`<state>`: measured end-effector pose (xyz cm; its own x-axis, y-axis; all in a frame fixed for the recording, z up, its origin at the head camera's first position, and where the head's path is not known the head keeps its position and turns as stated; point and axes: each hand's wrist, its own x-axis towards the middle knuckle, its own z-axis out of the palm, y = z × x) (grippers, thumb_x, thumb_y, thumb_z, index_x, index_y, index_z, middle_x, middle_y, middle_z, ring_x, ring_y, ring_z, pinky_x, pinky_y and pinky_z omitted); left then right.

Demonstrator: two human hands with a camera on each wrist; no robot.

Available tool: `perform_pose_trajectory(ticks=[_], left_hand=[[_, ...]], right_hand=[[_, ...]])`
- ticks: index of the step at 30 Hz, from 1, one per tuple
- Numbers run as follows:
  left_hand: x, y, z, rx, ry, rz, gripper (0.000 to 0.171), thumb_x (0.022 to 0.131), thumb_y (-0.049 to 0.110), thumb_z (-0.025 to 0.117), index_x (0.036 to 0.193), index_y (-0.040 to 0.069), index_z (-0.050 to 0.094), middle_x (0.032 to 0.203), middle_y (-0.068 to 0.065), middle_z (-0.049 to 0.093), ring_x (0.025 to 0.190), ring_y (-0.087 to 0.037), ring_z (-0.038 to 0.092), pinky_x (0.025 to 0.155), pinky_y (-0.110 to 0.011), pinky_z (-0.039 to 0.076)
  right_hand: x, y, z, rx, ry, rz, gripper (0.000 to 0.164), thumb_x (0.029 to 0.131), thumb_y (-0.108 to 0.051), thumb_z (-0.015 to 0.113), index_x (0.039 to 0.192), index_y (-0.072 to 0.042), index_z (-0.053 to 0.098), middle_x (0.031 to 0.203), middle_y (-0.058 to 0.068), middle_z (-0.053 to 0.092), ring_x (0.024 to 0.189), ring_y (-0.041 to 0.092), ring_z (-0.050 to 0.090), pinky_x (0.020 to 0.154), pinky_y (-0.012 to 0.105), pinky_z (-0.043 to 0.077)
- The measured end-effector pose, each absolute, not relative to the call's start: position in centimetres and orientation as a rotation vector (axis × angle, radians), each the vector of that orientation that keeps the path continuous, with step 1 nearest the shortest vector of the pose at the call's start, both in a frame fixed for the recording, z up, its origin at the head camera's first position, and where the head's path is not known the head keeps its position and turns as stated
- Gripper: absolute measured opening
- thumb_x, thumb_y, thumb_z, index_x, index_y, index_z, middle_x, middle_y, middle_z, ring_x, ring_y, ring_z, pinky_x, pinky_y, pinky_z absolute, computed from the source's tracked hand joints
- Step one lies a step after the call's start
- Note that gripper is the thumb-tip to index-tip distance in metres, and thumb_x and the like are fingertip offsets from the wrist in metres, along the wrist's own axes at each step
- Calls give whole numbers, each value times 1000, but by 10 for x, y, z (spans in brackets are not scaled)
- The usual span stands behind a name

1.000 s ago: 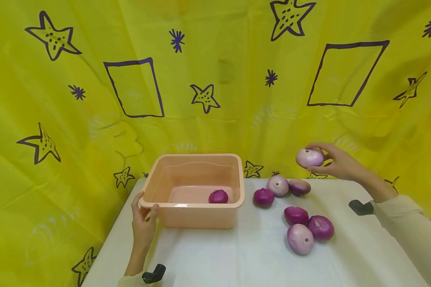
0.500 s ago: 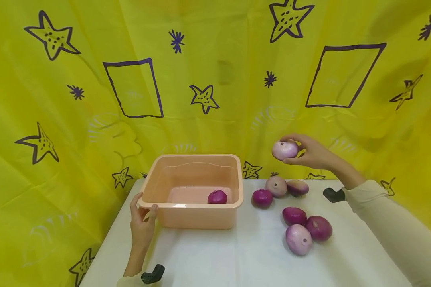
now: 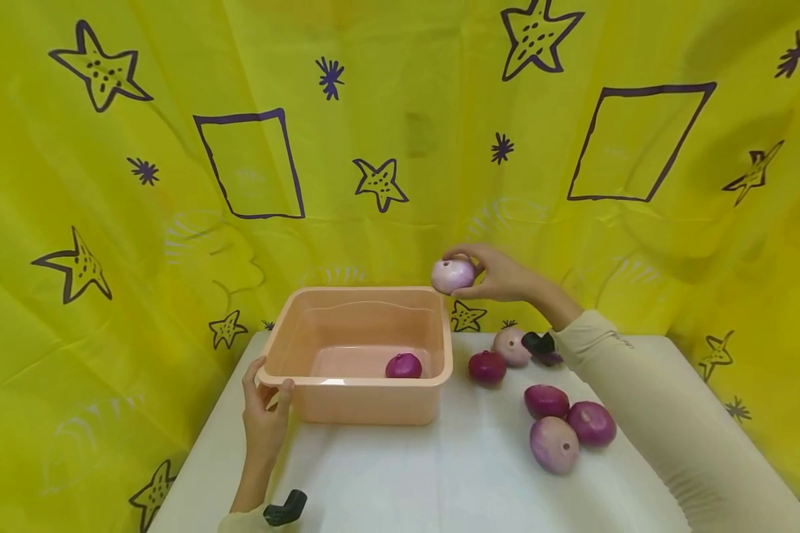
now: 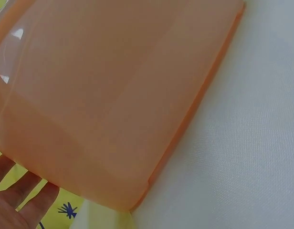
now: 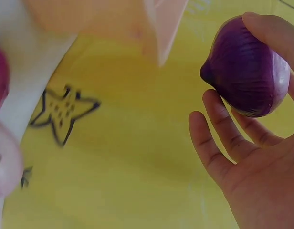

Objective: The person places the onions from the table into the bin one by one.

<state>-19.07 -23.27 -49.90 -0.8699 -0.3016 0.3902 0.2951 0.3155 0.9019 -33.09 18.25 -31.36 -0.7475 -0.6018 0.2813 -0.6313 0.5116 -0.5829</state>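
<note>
My right hand [image 3: 503, 277] pinches a pale purple onion [image 3: 452, 275] between thumb and fingers, held in the air by the basin's far right corner. In the right wrist view the onion [image 5: 247, 67] shows a darker purple side with a pointed tip. My left hand [image 3: 265, 426] grips the near left corner of a peach plastic basin [image 3: 367, 403], thumb at the front rim and fingers along the left side. In the left wrist view its fingers [image 4: 39, 202] lie against the basin's wall [image 4: 104, 105]. One magenta onion [image 3: 404, 366] sits inside the basin, towards the right.
Right of the basin, a magenta onion [image 3: 487, 367] and a pale onion [image 3: 512, 346] lie near the back edge, another partly hidden behind the right wrist. Closer in, two magenta onions [image 3: 547, 401] and a pale one [image 3: 555, 445] cluster on the white table [image 3: 387, 481]. A yellow curtain [image 3: 427, 96] hangs behind.
My right hand has carried the pale onion leftwards, from above the table's right side to the basin's far right corner. The left hand stays on the basin.
</note>
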Motion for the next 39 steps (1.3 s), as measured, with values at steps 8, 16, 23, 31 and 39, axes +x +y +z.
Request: perform_pose_trajectory(ticks=[8, 16, 23, 31, 39], left_hand=[[-190, -233, -498, -16, -2085, -1591, 67, 102, 12, 63, 159, 20, 28, 158, -16, 43, 111, -4, 55, 85, -9, 49], [-193, -235, -500, -7, -2090, -1570, 66, 102, 13, 62, 158, 21, 29, 158, -15, 42, 115, -17, 57, 85, -10, 50], [-192, -234, -501, 1, -2087, -1576, 65, 102, 13, 62, 158, 20, 30, 157, -16, 43, 117, -22, 57, 84, -10, 50], [-193, -235, -501, 9, -2099, -1577, 66, 102, 16, 62, 158, 22, 29, 159, -11, 41, 117, -12, 56, 84, -10, 51], [-192, -234, -500, 1, -2090, -1563, 65, 102, 13, 62, 158, 20, 30, 157, -16, 43, 115, -11, 57, 85, -10, 50]], right_hand=[[-336, 125, -316, 1176, -2714, 1128, 64, 81, -12, 88, 137, -5, 59, 136, 14, 59, 110, 29, 60, 89, 41, 58], [-342, 79, -330, 1323, -2677, 1131, 60, 80, -14, 88, 133, -6, 62, 129, 12, 64, 110, 27, 60, 91, 36, 56], [-341, 58, -337, 1380, -2704, 1087, 58, 81, -14, 87, 132, -6, 61, 130, 12, 63, 115, 28, 57, 94, 36, 55], [-337, 51, -341, 1350, -2767, 1105, 60, 81, -13, 87, 134, -8, 60, 129, 14, 63, 112, 29, 59, 94, 37, 55], [-336, 55, -343, 1282, -2901, 1135, 82, 86, -24, 85, 155, -13, 42, 154, 23, 44, 133, 49, 50, 108, 58, 44]])
